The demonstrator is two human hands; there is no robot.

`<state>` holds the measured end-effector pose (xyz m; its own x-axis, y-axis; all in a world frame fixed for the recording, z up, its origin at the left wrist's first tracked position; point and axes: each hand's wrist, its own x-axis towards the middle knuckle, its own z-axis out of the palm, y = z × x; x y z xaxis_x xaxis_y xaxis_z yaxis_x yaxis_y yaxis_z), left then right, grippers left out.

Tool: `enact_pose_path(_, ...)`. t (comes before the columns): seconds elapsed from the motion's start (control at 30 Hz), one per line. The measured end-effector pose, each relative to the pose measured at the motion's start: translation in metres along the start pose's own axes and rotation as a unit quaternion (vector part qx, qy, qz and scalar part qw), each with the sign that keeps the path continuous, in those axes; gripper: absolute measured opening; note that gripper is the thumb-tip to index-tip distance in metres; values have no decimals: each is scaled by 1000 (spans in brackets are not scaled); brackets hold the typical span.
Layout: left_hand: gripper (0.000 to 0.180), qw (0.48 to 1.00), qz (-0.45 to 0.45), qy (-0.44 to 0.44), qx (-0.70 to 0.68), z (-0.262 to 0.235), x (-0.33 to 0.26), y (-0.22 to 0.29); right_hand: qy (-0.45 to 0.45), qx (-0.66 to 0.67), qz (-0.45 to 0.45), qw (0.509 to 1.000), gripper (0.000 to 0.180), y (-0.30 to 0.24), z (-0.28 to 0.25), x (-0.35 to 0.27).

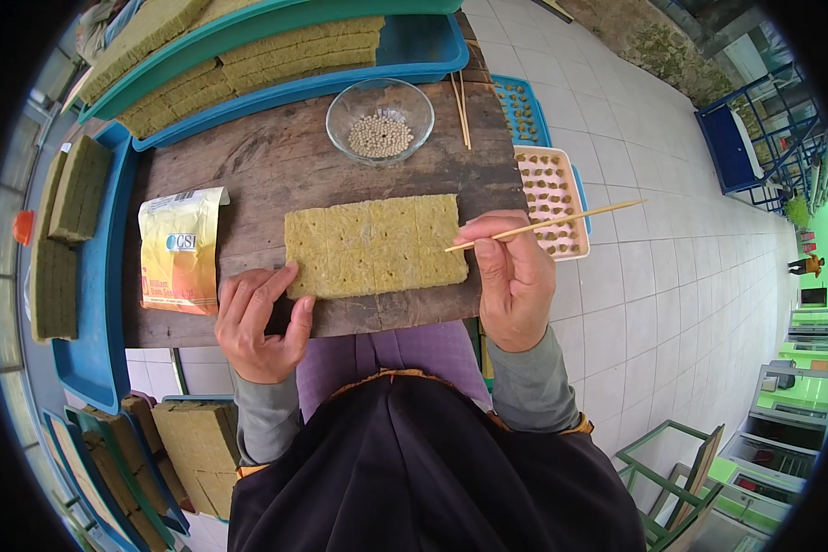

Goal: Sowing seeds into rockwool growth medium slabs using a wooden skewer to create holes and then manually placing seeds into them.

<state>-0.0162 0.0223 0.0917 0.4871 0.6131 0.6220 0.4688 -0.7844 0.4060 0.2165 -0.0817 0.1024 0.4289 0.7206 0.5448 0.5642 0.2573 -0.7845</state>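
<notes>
Dark clothing (pixel 432 469) of the person is filling the near edge of the view, with two grey sleeves reaching out from it toward a wooden board (pixel 276 161). One yellowish slab (pixel 374 245), scored into squares, is lying flat on the near middle of that board. Two hands are working at it. On the left, the left hand (pixel 260 322) is resting open on the board, its fingertips pressing on the slab's near left corner and gripping nothing. On the right, the right hand (pixel 515 281) is closing its thumb and fingers around one thin wooden stick (pixel 545 224), which is slanting up to the right while its tip is sitting just over the slab's right edge. One yellow pouch (pixel 181 250) is lying flat on the board, well to the left of the slab. One glass bowl (pixel 380 120) is standing on the far side of the board, holding a heap of small pale round seeds (pixel 380 135), too many and too small to count. Two more thin sticks (pixel 461 109) are lying side by side just right of the bowl. Beyond the board's right edge, one cream tray (pixel 552 202) of dark filled cells is sitting, with one blue tray (pixel 522 109) showing behind it. Further blue trays (pixel 92 350) holding stacked slabs are lining the far and left sides.
</notes>
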Motion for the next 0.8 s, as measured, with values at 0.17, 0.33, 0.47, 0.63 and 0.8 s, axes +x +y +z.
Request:
enact_pose_path(0.17,31,1000,-2,-1,3,-1,0,1,2,13,10,1000,9,3,2,-1)
enact_pose_path(0.33,32,1000,-4,-3,1,-1,0,0,-18,-1,15,1000,8,0,1,1)
enact_pose_path(0.47,32,1000,-6,-4,2,-1,-1,0,-21,-6,14,1000,8,-1,1,1)
enact_pose_path(0.63,32,1000,-3,-2,2,-1,-1,-1,-16,2,14,1000,8,0,2,1)
enact_pose_path(0.8,32,1000,-7,-3,-1,0,-1,0,-21,-3,20,1000,7,-2,3,0)
